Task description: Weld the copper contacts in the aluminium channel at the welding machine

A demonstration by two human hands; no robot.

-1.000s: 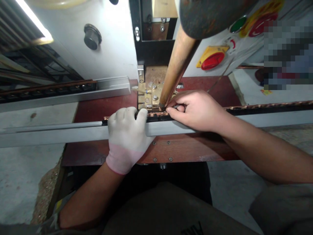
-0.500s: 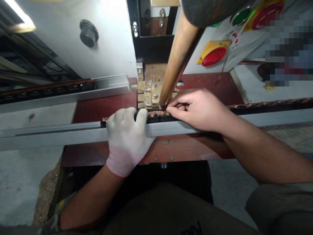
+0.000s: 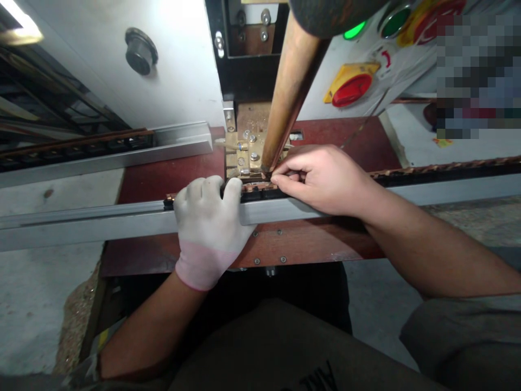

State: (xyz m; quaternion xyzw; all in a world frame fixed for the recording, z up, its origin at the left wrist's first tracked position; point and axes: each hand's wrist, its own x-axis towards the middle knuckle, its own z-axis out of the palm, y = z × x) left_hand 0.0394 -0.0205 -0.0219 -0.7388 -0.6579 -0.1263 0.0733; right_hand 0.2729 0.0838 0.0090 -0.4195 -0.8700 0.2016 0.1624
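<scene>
In a white glove with a pink cuff, my left hand (image 3: pixel 207 217) is closed over a long silver metal rail (image 3: pixel 280 210). A black strip with copper-coloured pieces (image 3: pixel 260 191) lies in the rail and passes under my fingers. My bare right hand (image 3: pixel 321 179) rests at the rail, thumb and forefinger pinched together. Whatever sits in that pinch is too small and hidden to name. Just beside those fingertips, a thick copper-coloured rod (image 3: pixel 291 92) slants down to the strip. Behind it is a brass block with screws (image 3: pixel 246 149).
A reddish-brown board (image 3: pixel 309 241) lies under the rail. Behind stands a white machine housing (image 3: pixel 175 49) with a red-and-yellow rotary switch (image 3: pixel 352 89) and a lit green lamp (image 3: pixel 354 31). Another rail (image 3: pixel 179 145) with a similar strip lies at the back left.
The view has shifted slightly, and more of the lit green lamp shows past the rod's dark holder. Both hands keep their places at the rail.
</scene>
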